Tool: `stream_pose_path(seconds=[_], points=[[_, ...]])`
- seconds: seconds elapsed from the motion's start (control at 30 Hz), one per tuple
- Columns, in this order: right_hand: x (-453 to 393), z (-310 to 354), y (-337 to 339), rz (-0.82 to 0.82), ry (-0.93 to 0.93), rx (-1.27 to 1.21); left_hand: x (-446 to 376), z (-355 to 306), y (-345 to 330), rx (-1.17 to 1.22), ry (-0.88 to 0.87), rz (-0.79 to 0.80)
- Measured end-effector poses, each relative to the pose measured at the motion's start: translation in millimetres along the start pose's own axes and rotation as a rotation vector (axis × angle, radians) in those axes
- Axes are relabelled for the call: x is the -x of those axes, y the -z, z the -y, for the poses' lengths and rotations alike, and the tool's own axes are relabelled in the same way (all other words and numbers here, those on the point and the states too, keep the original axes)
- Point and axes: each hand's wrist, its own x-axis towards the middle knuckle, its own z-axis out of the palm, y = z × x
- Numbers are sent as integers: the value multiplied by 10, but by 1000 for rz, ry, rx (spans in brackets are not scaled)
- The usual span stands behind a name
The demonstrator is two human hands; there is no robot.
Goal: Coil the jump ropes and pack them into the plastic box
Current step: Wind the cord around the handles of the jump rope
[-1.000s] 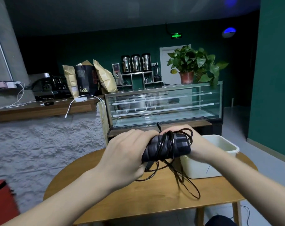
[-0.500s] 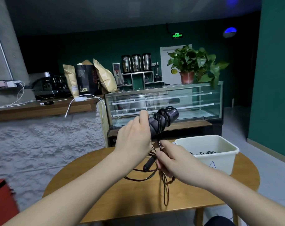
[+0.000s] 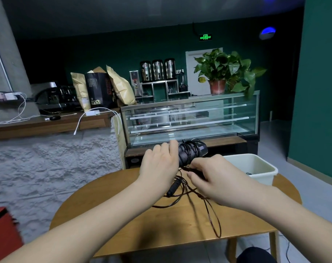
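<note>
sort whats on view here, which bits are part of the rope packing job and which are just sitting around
Job: handles, rope, box, table, left hand gripping the handles, right hand pinching the rope.

Lying about: plant, display case, bags, white cable.

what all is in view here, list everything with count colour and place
jump rope: one, black handles with dark cord wound round them, held above the table; loose cord loops hang onto the tabletop
plastic box: one, off-white, far right of the table, something dark inside
table: one, round, wooden, in front of the person
glass display case: one, behind the table
potted plant: one, green leaves in a reddish pot, on top of the case
metal urns: three, silver, on the back shelf
bags: two tan, one black, on the wooden counter at left
exit sign: one, green, on the back wall
left hand: grips the handles
right hand: pinches the cord just below the handles
</note>
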Motion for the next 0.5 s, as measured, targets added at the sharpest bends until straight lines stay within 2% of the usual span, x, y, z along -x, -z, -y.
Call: stream_pose_path(seconds=[0.13, 0.23, 0.27, 0.33, 0.4, 0.5], points=[[-106, -102, 189, -71, 101, 318, 99, 41, -24, -12, -163, 14], [-220, -153, 314, -89, 118, 294, 202, 94, -35, 130, -300, 1], [-246, -197, 340, -73, 79, 186, 230, 106, -29, 193, -325, -7], [-311, -285, 370, 64, -3, -184, 289, 145, -5, 310, -331, -11], [-353, -390, 340, 168, -9, -529, 330, 186, 15, 397, -343, -23], [-352, -481, 248, 208, -2, -813, 376, 223, 64, 517, -411, -73]])
